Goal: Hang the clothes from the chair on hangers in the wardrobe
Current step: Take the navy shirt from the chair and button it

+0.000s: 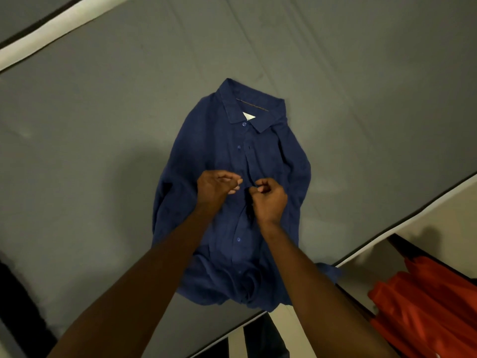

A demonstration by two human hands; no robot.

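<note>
Working the shirt (227, 161) placket mid-chest, both hands (215, 186) (269, 198) pinching cloth; keeping edges aligned, collar at 12 o'clock.

Grey bed sheet (103, 151), creased; white edge band (46, 34).

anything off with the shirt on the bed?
Mostly fine: the navy shirt lies face up on the grey bed, but its hem is bunched and one corner hangs over the edge. Both hands work at the placket.

shirt (232, 202): navy, plain | sheet (103, 151): grey | label (248, 116): white | cloth (426, 313): orange-red, seemingly plain
</note>
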